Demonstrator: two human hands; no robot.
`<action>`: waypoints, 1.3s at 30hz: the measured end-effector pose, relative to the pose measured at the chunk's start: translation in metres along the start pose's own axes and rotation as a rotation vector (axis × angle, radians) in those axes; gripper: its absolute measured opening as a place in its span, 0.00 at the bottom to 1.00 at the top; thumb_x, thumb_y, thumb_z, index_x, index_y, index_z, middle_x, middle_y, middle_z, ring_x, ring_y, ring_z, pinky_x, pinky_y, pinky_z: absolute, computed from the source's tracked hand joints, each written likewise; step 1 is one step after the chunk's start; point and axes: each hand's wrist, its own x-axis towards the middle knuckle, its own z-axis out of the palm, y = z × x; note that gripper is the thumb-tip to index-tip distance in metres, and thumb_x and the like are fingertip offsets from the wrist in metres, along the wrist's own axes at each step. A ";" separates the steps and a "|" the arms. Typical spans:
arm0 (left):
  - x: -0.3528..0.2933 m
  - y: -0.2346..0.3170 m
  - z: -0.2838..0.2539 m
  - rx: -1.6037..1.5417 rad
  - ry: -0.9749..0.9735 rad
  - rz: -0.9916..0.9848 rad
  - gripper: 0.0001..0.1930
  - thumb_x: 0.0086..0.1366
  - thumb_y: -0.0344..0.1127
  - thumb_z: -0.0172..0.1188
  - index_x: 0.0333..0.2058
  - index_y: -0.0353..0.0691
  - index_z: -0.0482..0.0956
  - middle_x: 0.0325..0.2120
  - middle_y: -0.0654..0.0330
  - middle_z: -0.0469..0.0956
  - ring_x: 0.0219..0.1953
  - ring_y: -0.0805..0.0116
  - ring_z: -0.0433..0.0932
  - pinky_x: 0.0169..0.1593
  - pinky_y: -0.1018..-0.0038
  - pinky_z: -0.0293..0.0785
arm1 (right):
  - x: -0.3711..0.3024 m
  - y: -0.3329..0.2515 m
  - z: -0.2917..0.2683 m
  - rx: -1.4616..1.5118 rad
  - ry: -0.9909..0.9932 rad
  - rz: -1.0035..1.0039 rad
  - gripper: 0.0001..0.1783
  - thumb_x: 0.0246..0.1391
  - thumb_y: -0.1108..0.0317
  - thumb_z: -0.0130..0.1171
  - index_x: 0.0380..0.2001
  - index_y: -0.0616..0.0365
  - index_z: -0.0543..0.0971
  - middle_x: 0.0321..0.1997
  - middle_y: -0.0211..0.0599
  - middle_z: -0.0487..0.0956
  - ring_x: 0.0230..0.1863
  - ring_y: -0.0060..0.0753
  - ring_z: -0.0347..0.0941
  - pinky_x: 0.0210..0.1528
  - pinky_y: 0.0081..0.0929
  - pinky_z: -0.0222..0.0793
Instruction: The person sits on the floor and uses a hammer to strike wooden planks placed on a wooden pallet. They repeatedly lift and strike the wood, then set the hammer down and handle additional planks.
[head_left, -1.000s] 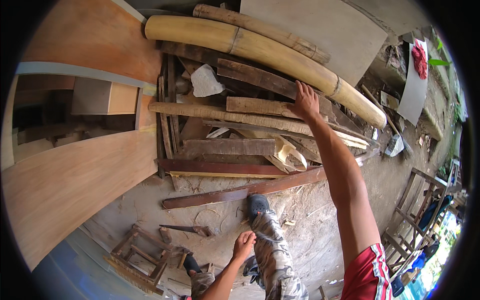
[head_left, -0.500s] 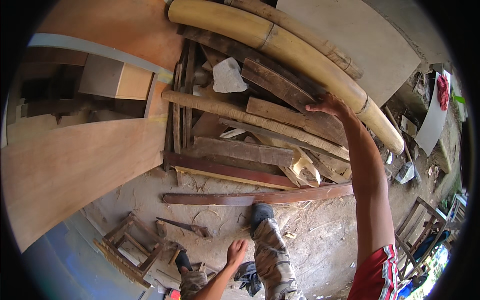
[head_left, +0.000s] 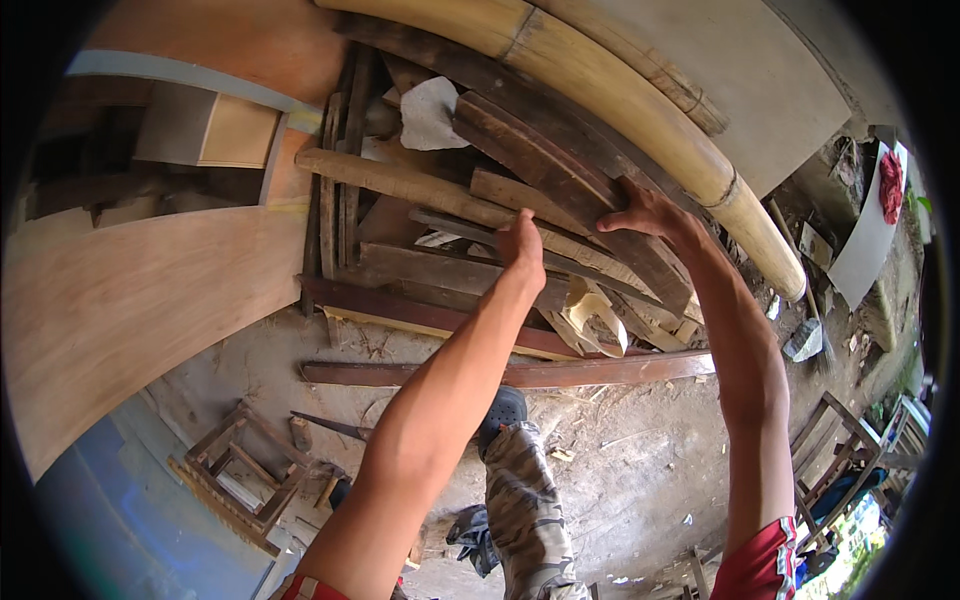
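1. While the dark plank [head_left: 548, 165] lies this side of the bamboo pole [head_left: 632, 100], right grip [head_left: 613, 205] grasps across it, probably to steady it.
2. Left grip [head_left: 522, 245], farther from bamboo pole: can't tell closure.

The long dark-brown wooden plank [head_left: 540, 152] in front of me looks matt and worn. The thick, round yellow bamboo pole [head_left: 640, 95] has a smooth, faintly glossy skin. The narrow reddish-brown board [head_left: 620, 371] is wood with a slight sheen; the blocky pale-grey lump [head_left: 430, 113] is rough, perhaps concrete.
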 end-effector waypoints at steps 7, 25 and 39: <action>-0.025 0.016 -0.001 -0.013 -0.201 -0.083 0.44 0.63 0.67 0.58 0.69 0.48 0.57 0.68 0.61 0.57 0.66 0.60 0.61 0.68 0.57 0.58 | 0.006 -0.007 -0.004 -0.094 -0.182 0.101 0.70 0.27 0.35 0.76 0.69 0.65 0.57 0.60 0.64 0.74 0.63 0.58 0.71 0.64 0.47 0.66; -0.074 -0.024 0.010 0.107 -0.167 -0.089 0.58 0.49 0.66 0.74 0.69 0.38 0.58 0.69 0.53 0.60 0.70 0.58 0.57 0.69 0.56 0.57 | -0.038 -0.038 0.048 -0.054 -0.050 0.031 0.64 0.19 0.28 0.78 0.52 0.68 0.67 0.49 0.59 0.79 0.55 0.59 0.76 0.58 0.46 0.70; -0.082 -0.081 -0.057 -0.592 -0.447 -0.148 0.53 0.53 0.74 0.64 0.68 0.44 0.60 0.65 0.57 0.66 0.66 0.56 0.64 0.69 0.57 0.58 | -0.082 -0.034 0.099 -0.034 -0.017 -0.253 0.55 0.34 0.40 0.76 0.62 0.64 0.72 0.65 0.57 0.70 0.64 0.60 0.69 0.67 0.43 0.65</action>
